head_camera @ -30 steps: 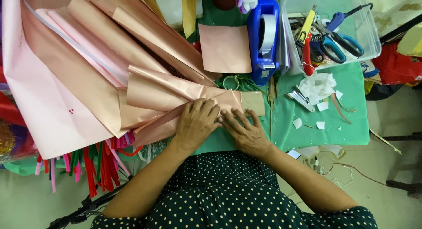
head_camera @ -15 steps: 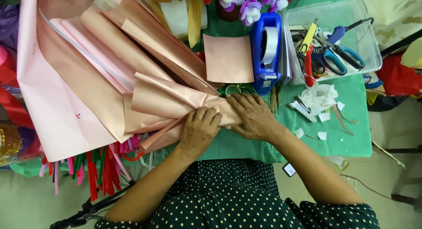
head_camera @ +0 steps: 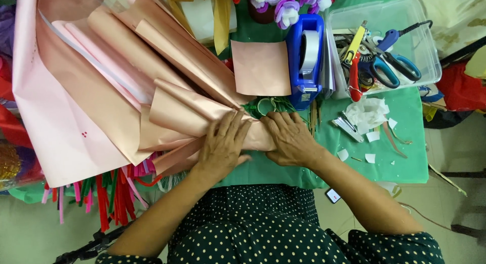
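Our left hand [head_camera: 221, 145] and right hand [head_camera: 287, 137] lie flat, fingers spread, pinning the gathered neck of pink wrapping paper [head_camera: 172, 109] against the green table [head_camera: 405, 157] so its folds stay bunched.

You are looking down at a craft workbench: a green-covered table [head_camera: 385, 162] with wrapping paper sheets [head_camera: 101, 91], a blue tape dispenser [head_camera: 305, 61], and a clear tool bin [head_camera: 405, 26] holding scissors [head_camera: 390, 69].

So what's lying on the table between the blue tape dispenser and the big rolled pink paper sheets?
In the head view, one flat square of pink paper lies between the blue tape dispenser and the rolled pink sheets.
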